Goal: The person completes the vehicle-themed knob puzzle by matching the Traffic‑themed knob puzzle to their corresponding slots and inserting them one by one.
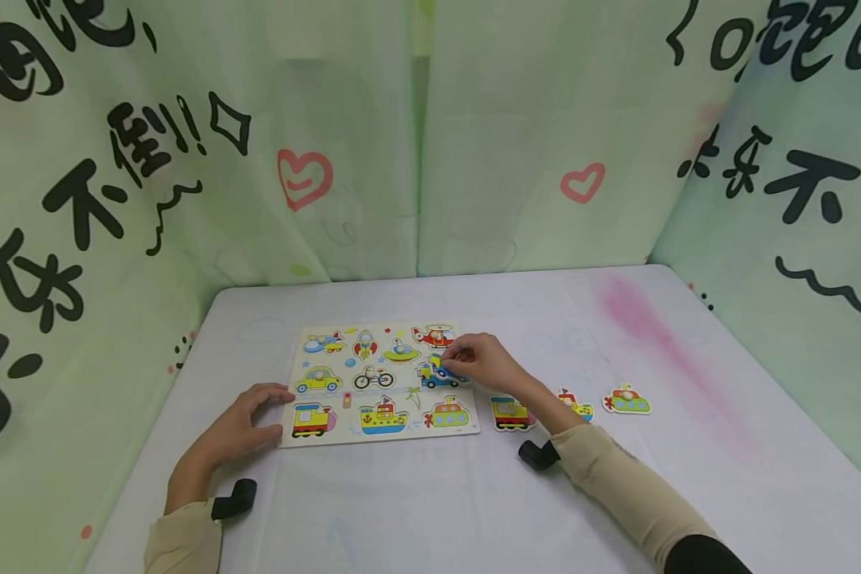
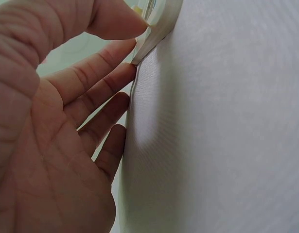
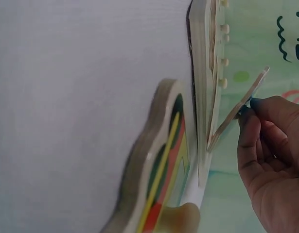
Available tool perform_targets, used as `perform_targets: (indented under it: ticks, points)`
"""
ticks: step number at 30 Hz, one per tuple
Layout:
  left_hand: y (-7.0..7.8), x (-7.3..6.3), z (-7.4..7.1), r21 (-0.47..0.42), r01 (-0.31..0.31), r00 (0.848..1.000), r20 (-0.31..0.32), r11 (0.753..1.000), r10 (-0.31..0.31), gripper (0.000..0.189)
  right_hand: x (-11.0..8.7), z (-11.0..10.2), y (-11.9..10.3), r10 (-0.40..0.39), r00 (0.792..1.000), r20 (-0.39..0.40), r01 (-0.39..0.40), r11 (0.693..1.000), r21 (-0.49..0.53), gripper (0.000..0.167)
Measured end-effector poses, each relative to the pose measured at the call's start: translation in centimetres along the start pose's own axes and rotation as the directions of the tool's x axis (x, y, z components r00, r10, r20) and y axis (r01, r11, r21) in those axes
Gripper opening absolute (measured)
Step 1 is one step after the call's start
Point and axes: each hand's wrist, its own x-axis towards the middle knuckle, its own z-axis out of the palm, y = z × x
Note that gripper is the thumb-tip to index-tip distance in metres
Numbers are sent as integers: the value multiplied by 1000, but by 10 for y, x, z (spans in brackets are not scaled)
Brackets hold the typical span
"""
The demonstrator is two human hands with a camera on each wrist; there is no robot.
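A flat wooden peg puzzle board [image 1: 402, 438] with printed vehicles lies on the table. My right hand [image 1: 491, 365] pinches a blue truck puzzle piece [image 1: 441, 375] by its knob, over the truck spot on the board's right side. In the right wrist view the held piece [image 3: 232, 116] is tilted, its lower end right at the board's edge [image 3: 200, 73]. At the board's left edge is my left hand [image 1: 240, 422], fingers extended and thumb apart from them. In the left wrist view its thumb and fingertips [image 2: 130, 68] touch the board's edge.
Right of the board lie a train piece [image 1: 511, 414], a boat piece [image 1: 577, 406] partly behind the right forearm, and a submarine piece [image 1: 626, 400]. A white cloth covers the table [image 1: 416, 510]. Green printed curtains [image 1: 359, 159] stand around it.
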Motion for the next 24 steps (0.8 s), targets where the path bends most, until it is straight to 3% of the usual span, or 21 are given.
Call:
perform_targets:
  ticks: [7, 15, 24]
  points:
    - [0, 0, 0, -1, 2, 1000, 4, 1000, -2, 47, 9, 4, -5, -62, 997, 49, 67, 993, -93, 4]
    - [0, 0, 1, 11, -2, 1000, 5, 1000, 2, 47, 19, 6, -12, -32, 994, 107, 53, 979, -195, 4]
    - [-1, 1, 0, 13, 5, 1000, 3, 1000, -5, 46, 24, 9, -14, -33, 989, 147, 67, 970, -235, 6]
